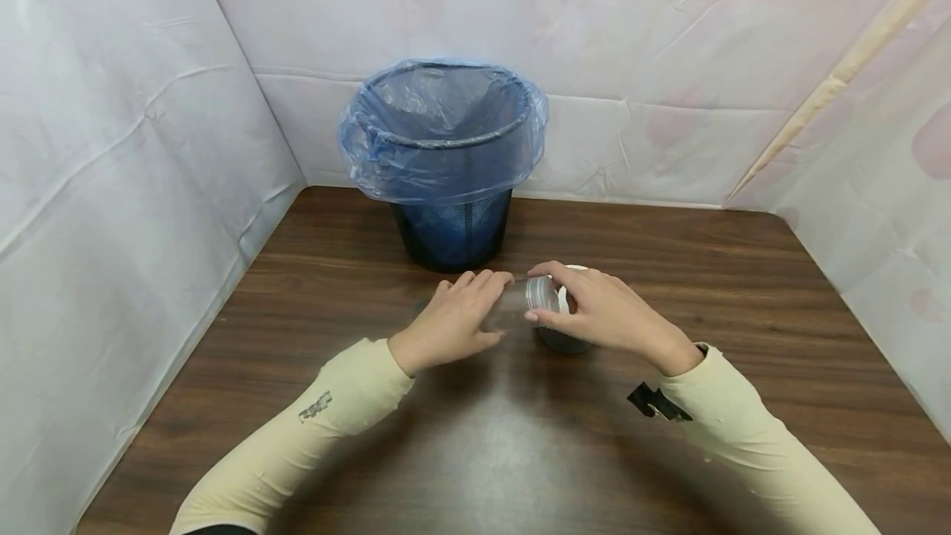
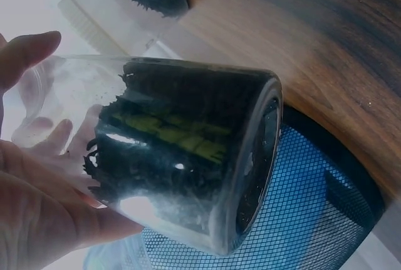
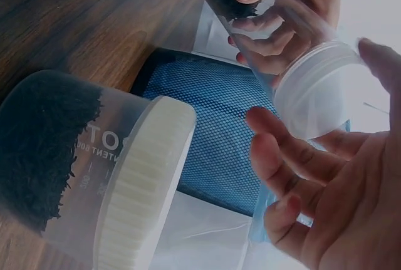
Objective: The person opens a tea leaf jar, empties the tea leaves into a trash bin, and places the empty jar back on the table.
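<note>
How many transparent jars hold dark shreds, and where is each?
2. One clear jar is tipped sideways in the left hand; a white-lidded jar stands on the wooden table, partly behind the right hand in the head view. No others show.

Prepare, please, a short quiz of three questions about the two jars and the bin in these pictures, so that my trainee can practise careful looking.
1. True or false: the jar with the white lid stands on the table.
2. Choose one. In the jar held by the left hand, the dark contents:
A) fill it to the top
B) fill only part of it
C) are absent
3. Fill the gap: the mesh bin is lined with a blue plastic ____.

Key:
1. True.
2. B; the held jar has a clear section without contents.
3. Bag.
</note>
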Demonstrator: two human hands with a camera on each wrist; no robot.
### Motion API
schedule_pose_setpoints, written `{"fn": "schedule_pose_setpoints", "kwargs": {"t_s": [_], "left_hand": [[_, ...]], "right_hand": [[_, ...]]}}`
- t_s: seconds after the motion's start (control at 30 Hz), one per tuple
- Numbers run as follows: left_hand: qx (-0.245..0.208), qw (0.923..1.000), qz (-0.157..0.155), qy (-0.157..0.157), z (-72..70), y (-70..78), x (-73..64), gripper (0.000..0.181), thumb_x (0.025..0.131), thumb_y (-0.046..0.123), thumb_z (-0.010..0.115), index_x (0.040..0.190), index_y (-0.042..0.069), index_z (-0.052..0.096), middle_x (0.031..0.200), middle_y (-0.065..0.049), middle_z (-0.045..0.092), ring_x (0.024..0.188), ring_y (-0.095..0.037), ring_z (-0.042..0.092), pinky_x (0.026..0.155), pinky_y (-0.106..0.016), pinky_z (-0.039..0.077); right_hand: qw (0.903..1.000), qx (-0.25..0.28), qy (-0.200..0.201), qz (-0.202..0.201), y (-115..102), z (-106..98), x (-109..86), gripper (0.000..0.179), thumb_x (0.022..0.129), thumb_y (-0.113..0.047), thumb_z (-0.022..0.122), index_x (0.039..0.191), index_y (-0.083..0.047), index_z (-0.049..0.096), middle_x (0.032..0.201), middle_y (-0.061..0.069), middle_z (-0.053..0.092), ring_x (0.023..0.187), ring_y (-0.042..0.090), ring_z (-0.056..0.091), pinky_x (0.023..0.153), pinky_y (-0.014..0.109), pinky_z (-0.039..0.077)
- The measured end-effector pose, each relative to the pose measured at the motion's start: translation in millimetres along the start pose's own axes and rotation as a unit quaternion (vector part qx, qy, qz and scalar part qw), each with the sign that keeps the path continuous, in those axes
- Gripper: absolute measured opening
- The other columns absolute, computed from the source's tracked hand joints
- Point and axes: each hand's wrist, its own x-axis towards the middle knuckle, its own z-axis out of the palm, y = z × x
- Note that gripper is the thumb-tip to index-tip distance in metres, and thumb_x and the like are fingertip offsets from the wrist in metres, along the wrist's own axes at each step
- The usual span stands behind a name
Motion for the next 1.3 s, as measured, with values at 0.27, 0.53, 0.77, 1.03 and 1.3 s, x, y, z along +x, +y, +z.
{"fn": "schedule_pose_setpoints", "kwargs": {"t_s": [0.27,0.53,0.77,1.03,1.3], "left_hand": [[0.001,1.0000,-0.005,-0.008,0.3,-0.8,-1.1,0.064,0.079,0.030,0.077,0.131,0.011,0.043,0.115,-0.002,0.054,0.099,-0.021,0.051,0.069,-0.036,0.040],[-0.002,0.9999,-0.005,-0.009,-0.2,-1.2,-1.9,0.065,0.079,0.029,0.078,0.131,0.012,0.043,0.115,-0.002,0.054,0.103,-0.023,0.052,0.070,-0.038,0.040],[-0.006,0.9999,-0.006,-0.008,-0.5,-2.2,-2.5,0.066,0.078,0.030,0.078,0.131,0.011,0.043,0.117,-0.003,0.054,0.098,-0.021,0.051,0.070,-0.037,0.040],[-0.005,0.9998,-0.013,-0.015,2.7,-3.3,-3.0,0.066,0.079,0.030,0.077,0.132,0.011,0.043,0.119,-0.003,0.053,0.103,-0.023,0.051,0.071,-0.037,0.041],[-0.008,0.9999,-0.007,-0.008,1.4,-2.6,-2.3,0.066,0.078,0.029,0.078,0.132,0.011,0.044,0.117,-0.003,0.054,0.102,-0.022,0.051,0.070,-0.038,0.041]], "right_hand": [[0.9981,0.042,-0.003,-0.044,2.9,-1.4,-3.5,0.077,0.079,-0.046,0.075,0.141,-0.017,0.040,0.126,-0.004,0.053,0.094,0.014,0.056,0.077,0.034,0.047],[0.9989,0.045,-0.005,0.016,0.3,-1.3,-1.7,0.070,0.088,-0.053,0.061,0.143,-0.018,0.038,0.098,-0.004,0.061,0.078,0.010,0.057,0.064,0.030,0.047],[0.9960,0.082,-0.008,-0.033,2.2,1.5,0.7,0.060,0.087,-0.037,0.069,0.136,-0.012,0.047,0.098,-0.001,0.061,0.076,0.010,0.056,0.063,0.030,0.050],[0.9939,0.099,0.003,-0.047,3.4,3.2,0.2,0.077,0.083,-0.040,0.073,0.144,-0.011,0.034,0.133,0.002,0.048,0.101,0.016,0.054,0.082,0.035,0.048],[0.9943,0.102,0.003,-0.031,0.8,5.2,2.3,0.056,0.087,-0.035,0.070,0.131,-0.007,0.051,0.108,0.002,0.059,0.078,0.016,0.057,0.063,0.026,0.050]]}}
